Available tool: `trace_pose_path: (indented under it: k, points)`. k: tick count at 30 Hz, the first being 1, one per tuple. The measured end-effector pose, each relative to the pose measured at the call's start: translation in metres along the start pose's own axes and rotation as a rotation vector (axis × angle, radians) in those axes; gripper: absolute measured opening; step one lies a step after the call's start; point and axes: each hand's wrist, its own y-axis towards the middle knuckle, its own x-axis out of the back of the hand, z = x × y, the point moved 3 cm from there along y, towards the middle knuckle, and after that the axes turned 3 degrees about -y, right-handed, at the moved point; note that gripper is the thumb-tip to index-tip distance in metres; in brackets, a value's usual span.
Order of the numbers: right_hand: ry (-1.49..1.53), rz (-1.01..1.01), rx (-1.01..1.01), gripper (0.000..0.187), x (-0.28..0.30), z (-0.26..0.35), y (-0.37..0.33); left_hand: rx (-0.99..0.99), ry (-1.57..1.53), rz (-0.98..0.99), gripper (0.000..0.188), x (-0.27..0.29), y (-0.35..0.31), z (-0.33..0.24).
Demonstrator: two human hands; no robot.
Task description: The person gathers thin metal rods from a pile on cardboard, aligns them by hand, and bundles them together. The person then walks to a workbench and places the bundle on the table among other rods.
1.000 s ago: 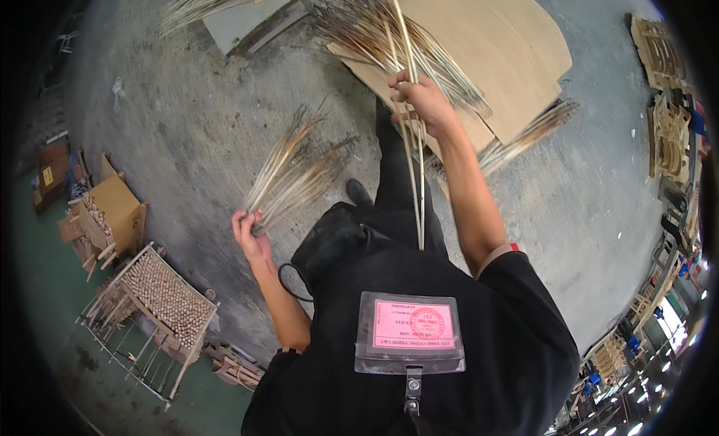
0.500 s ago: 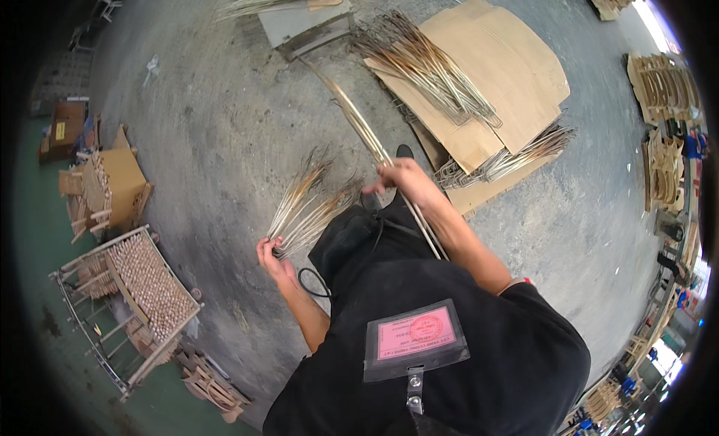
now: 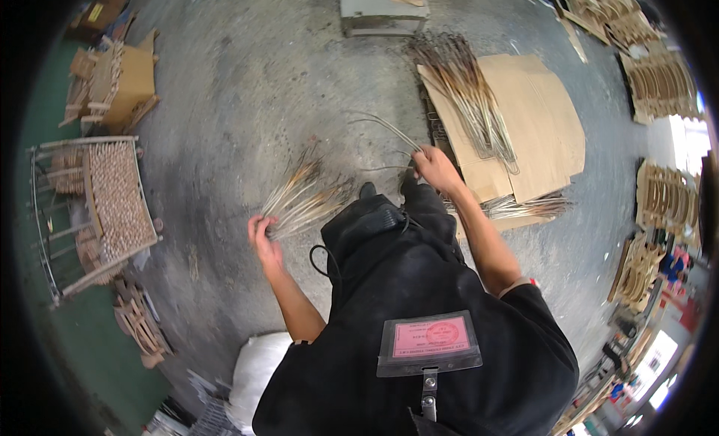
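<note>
My left hand [image 3: 264,240] is curled round the near end of a bundle of thin metal rods [image 3: 296,200]. These rods fan out away from me, pale at the hand and rusty brown at their far tips. My right hand [image 3: 434,166] is closed on a few long thin metal rods [image 3: 386,123], whose bent ends stick out to the left over the floor. How the rods run behind the right hand is hidden. Just beyond that hand, a larger pile of rods [image 3: 479,110] with browned ends rests on flat cardboard [image 3: 543,129].
More rods [image 3: 528,206] lie beneath the cardboard's near edge. A grey metal box [image 3: 384,20] stands ahead. On the left are a rack of wooden pieces [image 3: 116,196] and a cardboard carton [image 3: 131,88]. A white sack [image 3: 258,372] sits behind my left arm. Curved wooden parts [image 3: 666,84] are stacked at right.
My right hand has shifted right, toward the cardboard, and its rods have swung from long and upright in view to pointing left. My left hand stays with its bundle. The view has turned.
</note>
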Motion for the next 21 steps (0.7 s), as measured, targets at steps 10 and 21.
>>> trace_pose_path:
  k: [10, 21]
  points:
    - [-0.863, 0.596, 0.75, 0.023, -0.082, 0.105, 0.05, 0.093, 0.121, 0.296, 0.019, -0.052, 0.022, -0.004]
    - [-0.452, 0.298, 0.971, 0.032, -0.192, 0.125, 0.02, 0.21, 0.186, 0.468, 0.023, -0.076, 0.01, 0.006]
